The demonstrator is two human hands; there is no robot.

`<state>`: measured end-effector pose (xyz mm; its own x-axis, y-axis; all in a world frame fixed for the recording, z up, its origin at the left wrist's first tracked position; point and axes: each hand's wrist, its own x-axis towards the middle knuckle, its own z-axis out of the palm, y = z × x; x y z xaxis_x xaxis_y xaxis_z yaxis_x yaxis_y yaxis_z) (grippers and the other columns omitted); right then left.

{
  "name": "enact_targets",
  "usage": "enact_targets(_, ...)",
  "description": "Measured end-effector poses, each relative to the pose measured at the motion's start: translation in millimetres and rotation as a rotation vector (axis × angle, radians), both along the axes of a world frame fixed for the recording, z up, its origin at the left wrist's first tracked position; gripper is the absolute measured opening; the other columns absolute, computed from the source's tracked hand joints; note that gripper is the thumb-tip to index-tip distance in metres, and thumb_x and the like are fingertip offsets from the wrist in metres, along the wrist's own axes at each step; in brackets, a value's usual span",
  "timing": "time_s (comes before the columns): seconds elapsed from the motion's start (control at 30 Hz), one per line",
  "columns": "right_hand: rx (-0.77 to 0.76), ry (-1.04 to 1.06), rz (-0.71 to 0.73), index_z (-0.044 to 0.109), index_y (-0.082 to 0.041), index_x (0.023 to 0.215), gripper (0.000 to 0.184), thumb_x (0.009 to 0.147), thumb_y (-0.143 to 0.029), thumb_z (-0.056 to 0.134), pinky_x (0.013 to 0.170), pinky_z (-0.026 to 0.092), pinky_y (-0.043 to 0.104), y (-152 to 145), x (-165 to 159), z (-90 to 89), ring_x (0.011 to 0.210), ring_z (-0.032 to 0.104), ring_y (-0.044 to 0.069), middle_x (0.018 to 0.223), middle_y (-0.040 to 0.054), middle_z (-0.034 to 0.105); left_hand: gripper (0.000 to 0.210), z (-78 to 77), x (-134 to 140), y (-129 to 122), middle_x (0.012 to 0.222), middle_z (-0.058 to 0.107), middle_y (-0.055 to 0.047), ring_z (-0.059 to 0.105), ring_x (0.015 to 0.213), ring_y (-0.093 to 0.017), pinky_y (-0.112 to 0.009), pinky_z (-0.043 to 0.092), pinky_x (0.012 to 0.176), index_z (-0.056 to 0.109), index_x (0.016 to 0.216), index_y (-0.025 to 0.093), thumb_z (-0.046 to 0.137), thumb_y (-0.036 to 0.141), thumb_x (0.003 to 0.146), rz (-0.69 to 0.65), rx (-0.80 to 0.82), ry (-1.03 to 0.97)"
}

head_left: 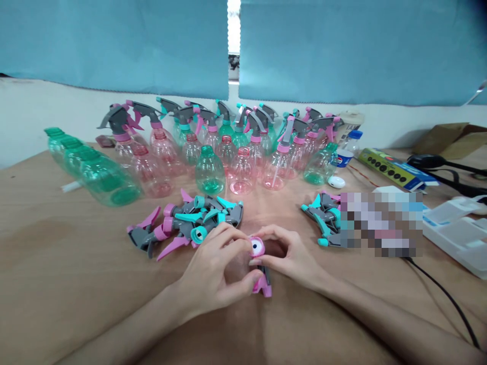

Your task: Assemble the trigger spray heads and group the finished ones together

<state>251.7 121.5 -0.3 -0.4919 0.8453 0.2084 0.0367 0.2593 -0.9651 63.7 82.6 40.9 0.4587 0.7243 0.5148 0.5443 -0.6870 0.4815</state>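
Observation:
Between my two hands is a pink and grey trigger spray head [257, 247], its collar turned up so that a white disc with a dark centre hole shows. The fingers and thumb of my left hand [222, 263] close on its left side and lower pink trigger. My right hand [287, 253] pinches the pink collar from the right with thumb and fingers. Just beyond my left hand lies a heap of loose spray heads [186, 220] in pink, teal and grey. A smaller pile of spray heads [325, 218] lies past my right hand.
Behind stand pink and green bottles [210, 172], many topped with spray heads. Green bottles [110, 177] lie in a row at left. At right are a blurred-out object [380, 223] with a black cable [445, 294], a clear plastic organiser [464, 238] and a yellow-blue box [395, 167].

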Motion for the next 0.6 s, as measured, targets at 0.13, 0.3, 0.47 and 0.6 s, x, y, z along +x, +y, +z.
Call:
enact_targets(0.13, 0.079, -0.077, -0.055, 0.063, -0.024, 0.102, 0.033, 0.073, -0.032, 0.075, 0.089, 0.051, 0.041, -0.7, 1.4, -1.9, 0.101, 0.063, 0.023, 0.103, 0.004, 0.069, 0.021, 3.0, 0.3, 1.4, 0.091, 0.065, -0.006, 0.053, 0.086, -0.022, -0.037, 0.047, 0.077, 0.062, 0.096, 0.018, 0.064, 0.026, 0.077, 0.002, 0.055, 0.053)
enact_targets(0.3, 0.145, -0.127, -0.078, 0.065, -0.025, 0.101, 0.029, 0.074, -0.031, 0.074, 0.089, 0.049, 0.041, -1.1, 1.5, 2.1, 0.101, 0.062, 0.023, 0.102, 0.0024, 0.069, 0.025, 2.8, 0.9, 1.4, 0.092, 0.067, -0.005, 0.054, 0.088, -0.023, -0.038, 0.047, 0.08, 0.062, 0.097, 0.017, 0.067, 0.028, 0.076, 0.01, 0.082, 0.098)
enact_targets(0.47, 0.195, -0.16, -0.077, 0.066, -0.025, 0.099, 0.026, 0.075, -0.031, 0.073, 0.087, 0.048, 0.039, -1.9, 1.6, 4.6, 0.098, 0.061, 0.022, 0.098, 0.0023, 0.07, 0.025, 3.0, 2.8, -0.6, 0.094, 0.066, -0.005, 0.054, 0.089, -0.022, -0.038, 0.046, 0.081, 0.062, 0.097, 0.019, 0.069, 0.027, 0.075, -0.001, 0.038, 0.1)
enact_targets(0.6, 0.239, -0.176, -0.067, 0.066, -0.026, 0.097, 0.023, 0.075, -0.031, 0.073, 0.084, 0.048, 0.037, -2.5, 1.3, 6.0, 0.096, 0.059, 0.023, 0.094, 0.0012, 0.071, 0.022, 2.8, 4.2, -2.5, 0.092, 0.065, -0.005, 0.053, 0.088, -0.021, -0.037, 0.047, 0.081, 0.06, 0.095, 0.019, 0.067, 0.027, 0.076, -0.011, -0.005, 0.091)
